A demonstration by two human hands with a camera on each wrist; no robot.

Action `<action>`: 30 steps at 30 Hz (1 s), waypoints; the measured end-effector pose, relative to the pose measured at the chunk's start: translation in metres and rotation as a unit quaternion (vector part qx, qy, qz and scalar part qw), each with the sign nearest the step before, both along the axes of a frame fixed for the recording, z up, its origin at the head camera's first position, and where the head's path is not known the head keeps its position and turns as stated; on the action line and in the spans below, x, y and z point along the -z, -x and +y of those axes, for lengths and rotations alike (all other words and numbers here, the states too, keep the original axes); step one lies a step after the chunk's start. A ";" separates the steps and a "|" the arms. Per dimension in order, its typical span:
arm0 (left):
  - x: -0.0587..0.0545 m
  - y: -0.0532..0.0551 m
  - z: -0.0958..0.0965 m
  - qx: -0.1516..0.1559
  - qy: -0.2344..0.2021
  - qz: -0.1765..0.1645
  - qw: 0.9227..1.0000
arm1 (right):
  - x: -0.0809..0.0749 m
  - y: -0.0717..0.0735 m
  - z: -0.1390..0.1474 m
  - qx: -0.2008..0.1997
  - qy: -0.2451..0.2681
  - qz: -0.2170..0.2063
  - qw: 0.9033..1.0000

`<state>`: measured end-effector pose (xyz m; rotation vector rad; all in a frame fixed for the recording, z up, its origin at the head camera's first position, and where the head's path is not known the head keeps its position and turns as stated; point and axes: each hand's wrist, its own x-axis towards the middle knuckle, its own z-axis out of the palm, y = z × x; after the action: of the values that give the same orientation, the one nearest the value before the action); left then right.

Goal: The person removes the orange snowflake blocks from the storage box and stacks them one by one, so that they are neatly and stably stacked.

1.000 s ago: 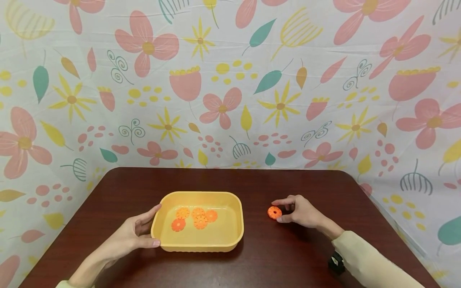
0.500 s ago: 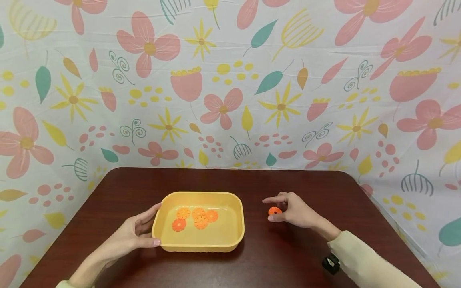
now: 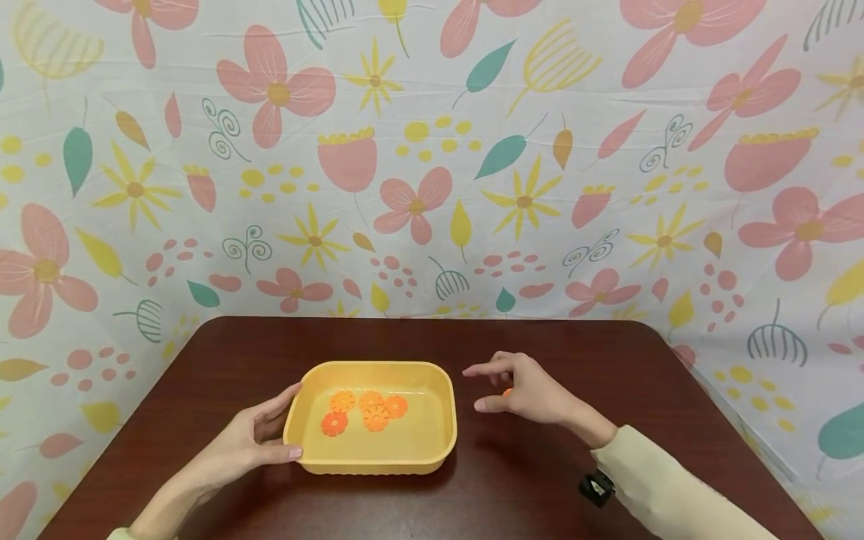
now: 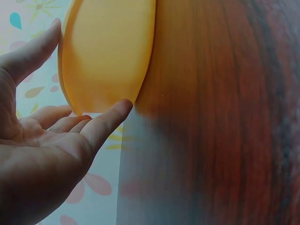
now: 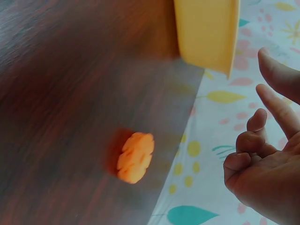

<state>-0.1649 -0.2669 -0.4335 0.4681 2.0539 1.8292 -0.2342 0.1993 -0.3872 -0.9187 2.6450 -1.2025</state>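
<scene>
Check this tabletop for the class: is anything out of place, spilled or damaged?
One thing stands out: an orange notched piece or stack lies on the table, outside the yellow tray where five similar discs lie. Nothing looks spilled or damaged.

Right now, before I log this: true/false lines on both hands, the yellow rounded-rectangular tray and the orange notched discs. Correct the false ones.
1. The left hand holds one end of the yellow rounded-rectangular tray. True.
2. The right hand pinches an orange disc. False: it holds nothing, thumb and index finger apart.
3. Five orange notched discs show inside the tray. True.
4. Every orange piece is in the tray. False: a round, notched orange piece rests on the dark reddish-brown table.
</scene>
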 end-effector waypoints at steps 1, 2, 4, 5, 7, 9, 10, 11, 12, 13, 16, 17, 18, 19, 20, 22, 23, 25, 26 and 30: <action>0.000 0.000 0.000 0.000 -0.002 0.000 1.000 | -0.001 0.001 -0.002 -0.002 0.000 0.004 1.000; 0.001 0.000 0.000 0.001 -0.002 0.001 1.000 | -0.001 0.001 -0.005 -0.004 0.001 0.007 1.000; 0.001 0.000 0.000 0.001 -0.003 0.002 1.000 | -0.002 0.002 -0.010 -0.008 0.003 0.013 1.000; 0.001 0.000 0.000 0.001 -0.003 0.002 1.000 | -0.003 0.003 -0.013 -0.011 0.004 0.015 1.000; 0.001 0.000 0.000 0.001 -0.003 0.002 1.000 | -0.004 0.004 -0.018 -0.018 0.005 0.019 1.000; 0.001 0.001 0.000 0.002 -0.006 0.000 1.000 | -0.004 0.005 -0.024 -0.027 0.004 0.020 0.999; 0.001 0.001 0.000 0.002 -0.006 0.000 1.000 | -0.004 0.005 -0.026 -0.031 0.003 0.019 0.999; 0.001 0.002 0.000 0.002 -0.008 -0.001 1.000 | -0.003 0.006 -0.029 -0.035 0.002 0.017 0.999; 0.002 0.002 0.000 0.003 -0.009 -0.002 1.000 | -0.003 0.006 -0.032 -0.038 0.001 0.016 0.999; 0.002 0.002 0.000 0.003 -0.011 -0.003 1.000 | -0.003 0.007 -0.034 -0.041 0.000 0.015 0.999; 0.003 0.003 0.000 0.003 -0.012 -0.003 1.000 | -0.003 0.008 -0.042 -0.046 -0.003 0.009 0.999; 0.003 0.002 0.000 0.003 -0.013 -0.003 1.000 | -0.004 0.009 -0.045 -0.047 -0.004 0.008 0.999; 0.003 0.002 0.000 0.003 -0.013 -0.004 1.000 | -0.005 0.009 -0.048 -0.049 -0.006 0.006 0.999; 0.003 0.002 0.000 0.003 -0.013 -0.004 1.000 | -0.006 0.009 -0.050 -0.049 -0.008 0.004 0.999; 0.003 0.002 0.000 0.003 -0.013 -0.005 1.000 | -0.006 0.010 -0.052 -0.050 -0.010 0.001 0.999; 0.003 0.002 0.000 0.002 -0.012 -0.006 1.000 | -0.007 0.011 -0.057 -0.051 -0.017 -0.002 0.999; 0.002 0.002 0.000 0.002 -0.012 -0.007 1.000 | -0.007 0.012 -0.060 -0.052 -0.019 -0.004 0.998; 0.002 0.002 0.000 0.002 -0.011 -0.009 1.000 | -0.007 0.013 -0.065 -0.053 -0.022 -0.007 0.998; 0.002 0.002 0.000 0.002 -0.011 -0.009 1.000 | -0.006 0.014 -0.068 -0.055 -0.025 -0.007 0.998; 0.001 0.001 0.000 0.004 -0.016 -0.014 1.000 | -0.006 0.013 -0.079 -0.075 -0.024 0.000 0.997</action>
<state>-0.1655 -0.2665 -0.4348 0.4575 2.0043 1.8564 -0.2472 0.1205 -0.3816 -1.0863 2.5414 -1.0992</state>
